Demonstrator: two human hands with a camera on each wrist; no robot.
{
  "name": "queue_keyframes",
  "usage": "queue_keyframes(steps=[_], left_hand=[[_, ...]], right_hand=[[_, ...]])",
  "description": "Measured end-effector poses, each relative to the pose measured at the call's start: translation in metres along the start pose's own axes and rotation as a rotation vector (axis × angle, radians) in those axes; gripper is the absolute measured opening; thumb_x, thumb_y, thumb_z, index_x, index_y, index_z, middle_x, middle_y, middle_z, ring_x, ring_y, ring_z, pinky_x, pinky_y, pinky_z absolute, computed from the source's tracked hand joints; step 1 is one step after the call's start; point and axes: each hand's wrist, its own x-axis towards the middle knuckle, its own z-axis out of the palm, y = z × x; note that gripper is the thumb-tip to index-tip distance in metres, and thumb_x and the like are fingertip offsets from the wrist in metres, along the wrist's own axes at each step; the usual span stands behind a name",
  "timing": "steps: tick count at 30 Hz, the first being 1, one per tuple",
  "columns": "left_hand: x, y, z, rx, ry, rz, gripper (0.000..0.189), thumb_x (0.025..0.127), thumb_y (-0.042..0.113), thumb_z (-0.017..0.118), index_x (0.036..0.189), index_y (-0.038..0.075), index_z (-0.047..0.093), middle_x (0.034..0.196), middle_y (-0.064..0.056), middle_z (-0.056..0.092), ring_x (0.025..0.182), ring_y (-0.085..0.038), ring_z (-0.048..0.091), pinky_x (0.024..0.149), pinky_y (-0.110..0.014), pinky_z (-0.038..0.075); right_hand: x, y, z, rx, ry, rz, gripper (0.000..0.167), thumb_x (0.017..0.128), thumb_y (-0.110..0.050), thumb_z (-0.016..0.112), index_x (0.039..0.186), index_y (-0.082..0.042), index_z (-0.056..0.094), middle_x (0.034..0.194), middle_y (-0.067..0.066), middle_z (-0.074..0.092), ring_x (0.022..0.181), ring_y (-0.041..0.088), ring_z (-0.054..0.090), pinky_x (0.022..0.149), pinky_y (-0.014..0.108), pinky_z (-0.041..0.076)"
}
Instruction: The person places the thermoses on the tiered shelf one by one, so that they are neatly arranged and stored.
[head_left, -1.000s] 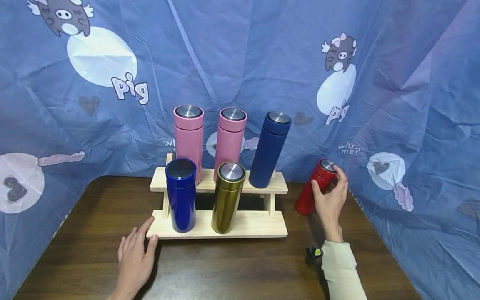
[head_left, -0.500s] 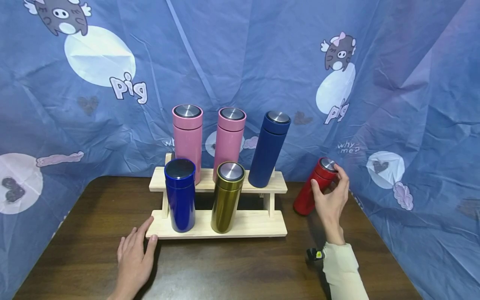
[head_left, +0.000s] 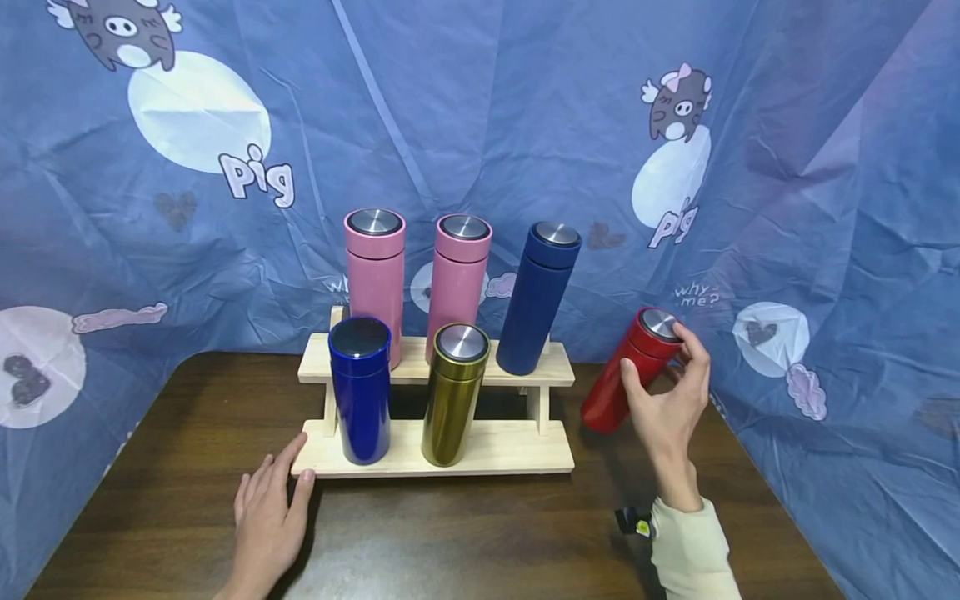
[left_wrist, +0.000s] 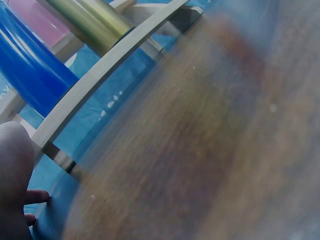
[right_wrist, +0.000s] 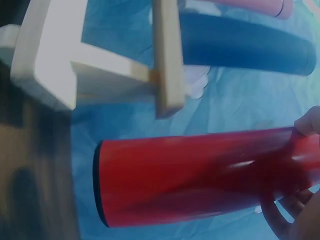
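Note:
On the right, my right hand (head_left: 671, 408) grips a red thermos (head_left: 624, 379) near its lid, thumb on the near side and fingers around the far side. In the right wrist view the thermos (right_wrist: 190, 180) lies across the picture, its dark base apart from the table. My left hand (head_left: 270, 517) rests at the left end of a two-tier wooden rack (head_left: 517, 450), index finger and thumb touching its lower board. A shiny blue thermos (head_left: 362, 400) and a gold thermos (head_left: 453, 408) stand on that board. Two pink thermoses and a matte blue thermos (head_left: 536, 308) stand on the upper board.
The rack stands on a dark wooden table (head_left: 450, 542). Blue cloth (head_left: 525, 108) with cartoon pigs hangs behind and along the right side. A small black device with a yellow-green spot (head_left: 636, 522) is by the right wrist.
My right hand has raised the red thermos slightly and drawn it a little nearer, its base shifting left. The left hand and the rack look unmoved.

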Motion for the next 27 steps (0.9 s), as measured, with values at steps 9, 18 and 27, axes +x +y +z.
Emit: queue_keyframes(steps=[9, 18, 27], left_hand=[[0.000, 0.001, -0.001, 0.001, -0.007, -0.004, 0.047, 0.116, 0.021, 0.055, 0.162, 0.013, 0.051, 0.155, -0.036, 0.057, 0.147, -0.064, 0.042, 0.124, -0.080, 0.015], [0.000, 0.002, 0.000, 0.001, -0.005, 0.000, 0.047, 0.115, 0.021, 0.055, 0.161, 0.013, 0.051, 0.155, -0.036, 0.057, 0.146, -0.065, 0.042, 0.123, -0.080, 0.015], [0.001, 0.002, 0.000, -0.001, -0.006, 0.000, 0.047, 0.116, 0.021, 0.054, 0.162, 0.013, 0.051, 0.156, -0.036, 0.056, 0.147, -0.065, 0.042, 0.123, -0.081, 0.015]], right_hand=[[-0.006, 0.008, -0.005, 0.019, -0.041, -0.032, 0.078, 0.081, 0.002, 0.088, 0.153, -0.002, 0.057, 0.135, 0.000, 0.064, 0.112, 0.008, 0.067, 0.094, 0.015, 0.054], [-0.015, -0.017, -0.001, 0.036, -0.099, -0.085, 0.077, 0.082, -0.004, 0.088, 0.152, -0.003, 0.057, 0.136, 0.020, 0.068, 0.112, 0.008, 0.066, 0.093, 0.014, 0.054], [-0.038, -0.025, 0.017, 0.077, -0.183, -0.121, 0.076, 0.082, -0.005, 0.088, 0.151, -0.001, 0.056, 0.134, 0.022, 0.067, 0.108, 0.012, 0.068, 0.093, 0.016, 0.056]])
